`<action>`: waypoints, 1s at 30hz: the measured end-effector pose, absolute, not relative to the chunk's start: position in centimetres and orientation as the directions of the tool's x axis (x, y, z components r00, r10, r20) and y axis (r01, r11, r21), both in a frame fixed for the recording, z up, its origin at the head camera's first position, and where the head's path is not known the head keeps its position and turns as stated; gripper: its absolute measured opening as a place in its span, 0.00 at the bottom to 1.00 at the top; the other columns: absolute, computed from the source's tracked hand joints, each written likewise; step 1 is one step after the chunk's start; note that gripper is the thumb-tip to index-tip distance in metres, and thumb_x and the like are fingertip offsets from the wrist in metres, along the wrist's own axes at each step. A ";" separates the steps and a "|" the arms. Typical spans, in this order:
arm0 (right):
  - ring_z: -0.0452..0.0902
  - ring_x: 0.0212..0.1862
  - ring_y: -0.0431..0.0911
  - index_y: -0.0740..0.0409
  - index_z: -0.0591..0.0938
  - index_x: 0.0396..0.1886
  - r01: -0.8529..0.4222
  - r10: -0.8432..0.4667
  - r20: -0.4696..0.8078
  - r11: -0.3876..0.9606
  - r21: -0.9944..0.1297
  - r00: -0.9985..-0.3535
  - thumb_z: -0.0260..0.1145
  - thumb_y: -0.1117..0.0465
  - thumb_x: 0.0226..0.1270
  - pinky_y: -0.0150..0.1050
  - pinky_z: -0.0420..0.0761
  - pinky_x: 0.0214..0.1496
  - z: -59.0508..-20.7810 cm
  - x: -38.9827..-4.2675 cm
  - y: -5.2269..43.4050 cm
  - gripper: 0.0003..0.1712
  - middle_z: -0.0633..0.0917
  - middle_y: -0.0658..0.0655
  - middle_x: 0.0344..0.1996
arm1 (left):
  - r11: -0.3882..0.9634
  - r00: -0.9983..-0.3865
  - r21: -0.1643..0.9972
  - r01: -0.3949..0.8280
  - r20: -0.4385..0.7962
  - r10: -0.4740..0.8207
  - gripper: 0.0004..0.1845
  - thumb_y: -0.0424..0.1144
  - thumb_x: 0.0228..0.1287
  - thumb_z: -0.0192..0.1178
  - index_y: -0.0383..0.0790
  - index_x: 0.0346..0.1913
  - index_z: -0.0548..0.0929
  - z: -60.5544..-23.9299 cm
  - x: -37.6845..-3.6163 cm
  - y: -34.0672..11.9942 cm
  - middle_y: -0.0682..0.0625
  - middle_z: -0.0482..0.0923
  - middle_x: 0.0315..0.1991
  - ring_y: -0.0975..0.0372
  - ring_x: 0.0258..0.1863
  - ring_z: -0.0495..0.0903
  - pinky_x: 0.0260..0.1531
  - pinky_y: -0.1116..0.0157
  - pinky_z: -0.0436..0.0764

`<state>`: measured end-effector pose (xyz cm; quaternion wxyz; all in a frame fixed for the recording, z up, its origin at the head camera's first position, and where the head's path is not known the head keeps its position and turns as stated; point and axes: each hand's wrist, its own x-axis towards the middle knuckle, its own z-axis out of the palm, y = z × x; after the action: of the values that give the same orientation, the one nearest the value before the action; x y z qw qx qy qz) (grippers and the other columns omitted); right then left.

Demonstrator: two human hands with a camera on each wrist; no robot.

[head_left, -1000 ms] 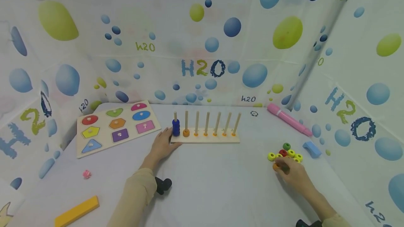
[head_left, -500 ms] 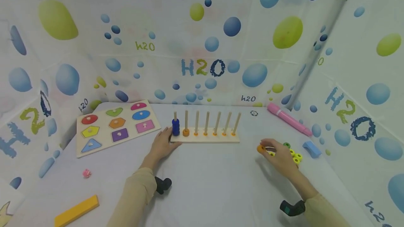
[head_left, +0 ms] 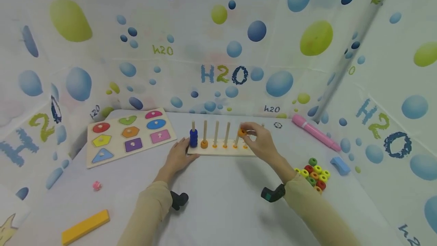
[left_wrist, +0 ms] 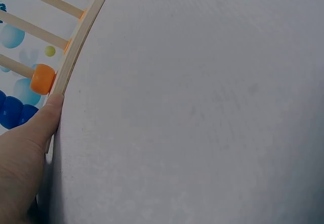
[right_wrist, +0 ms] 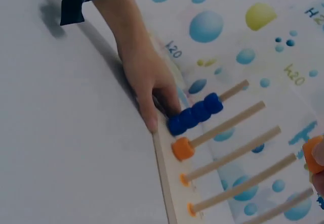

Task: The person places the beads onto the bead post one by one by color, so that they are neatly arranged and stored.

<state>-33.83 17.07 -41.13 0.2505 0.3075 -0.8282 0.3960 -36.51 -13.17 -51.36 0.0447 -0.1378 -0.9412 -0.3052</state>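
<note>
A wooden peg board (head_left: pixel 218 152) with a row of upright pegs stands mid-table. Several blue beads (head_left: pixel 193 139) are stacked on its leftmost peg, and one orange bead (right_wrist: pixel 183 148) sits at the foot of the second. My left hand (head_left: pixel 177 157) grips the board's left end, its thumb (left_wrist: pixel 46 114) along the front edge. Over the right part of the board, my right hand (head_left: pixel 263 144) pinches another orange bead (head_left: pixel 241 132) between thumb and fingers, close to the upper part of a peg. That hand hides some of the rightmost pegs.
Loose yellow, red, green and orange beads (head_left: pixel 318 169) lie at the right, partly behind the right sleeve. Beyond them are a light blue block (head_left: pixel 340 166) and a pink marker (head_left: pixel 315 132). On the left lie a shape puzzle (head_left: pixel 131 136), a small pink piece (head_left: pixel 97 185) and a yellow bar (head_left: pixel 86 227).
My right hand has lifted the orange bead from the loose pile and carried it left and away to the pegs. My left hand keeps its grip on the board. The head view has shifted slightly.
</note>
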 end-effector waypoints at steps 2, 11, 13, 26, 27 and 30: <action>0.80 0.47 0.49 0.68 0.78 0.48 -0.720 -0.320 0.664 0.478 -0.503 -0.676 0.66 0.77 0.55 0.34 0.81 0.48 -40.9 -34.7 15.4 0.19 0.82 0.60 0.44 | 0.775 -0.954 0.558 0.299 0.178 0.239 0.43 0.51 0.58 0.65 0.28 0.69 0.61 -51.3 -36.5 -13.2 0.33 0.62 0.66 0.45 0.69 0.55 0.70 0.51 0.47; 0.80 0.47 0.49 0.70 0.78 0.48 -0.729 -0.324 0.663 0.437 -0.528 -0.675 0.64 0.75 0.59 0.30 0.80 0.49 -40.2 -38.0 9.5 0.16 0.82 0.62 0.44 | 0.779 -0.956 0.554 0.293 0.167 0.241 0.43 0.52 0.59 0.65 0.30 0.69 0.61 -51.3 -36.4 -13.1 0.34 0.62 0.67 0.46 0.69 0.54 0.70 0.51 0.47; 0.80 0.47 0.50 0.71 0.77 0.48 -0.727 -0.327 0.658 0.429 -0.537 -0.679 0.64 0.75 0.59 0.29 0.79 0.49 -40.1 -38.5 8.5 0.16 0.82 0.62 0.43 | 0.778 -0.957 0.558 0.290 0.167 0.237 0.43 0.52 0.58 0.65 0.30 0.69 0.61 -51.2 -36.4 -13.1 0.34 0.62 0.67 0.46 0.69 0.54 0.70 0.51 0.47; 0.80 0.48 0.50 0.71 0.77 0.49 -0.714 -0.379 0.615 0.489 -0.501 -0.691 0.64 0.74 0.60 0.29 0.79 0.49 -40.3 -39.6 6.0 0.16 0.82 0.62 0.43 | 0.797 -0.970 0.552 0.243 0.124 0.210 0.43 0.54 0.58 0.64 0.34 0.70 0.61 -51.4 -36.6 -13.0 0.37 0.61 0.68 0.49 0.71 0.52 0.71 0.53 0.45; 0.80 0.48 0.50 0.71 0.77 0.49 -0.711 -0.377 0.614 0.491 -0.503 -0.694 0.64 0.74 0.60 0.30 0.79 0.50 -40.2 -39.6 5.9 0.16 0.82 0.62 0.44 | 0.798 -0.970 0.552 0.242 0.122 0.209 0.43 0.54 0.58 0.64 0.34 0.70 0.61 -51.3 -36.6 -13.0 0.37 0.61 0.68 0.49 0.71 0.52 0.71 0.53 0.45; 0.79 0.49 0.50 0.70 0.77 0.50 -0.705 -0.367 0.614 0.498 -0.505 -0.699 0.63 0.75 0.60 0.30 0.78 0.51 -40.2 -39.5 5.8 0.17 0.82 0.62 0.45 | 0.798 -0.970 0.551 0.244 0.127 0.209 0.43 0.54 0.58 0.65 0.34 0.70 0.61 -51.2 -36.6 -13.1 0.37 0.61 0.68 0.48 0.71 0.52 0.71 0.52 0.45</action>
<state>-39.55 5.76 -40.16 0.2192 0.3203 -0.8371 0.3855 -36.61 -13.10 -51.24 0.0298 -0.1194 -0.9477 -0.2943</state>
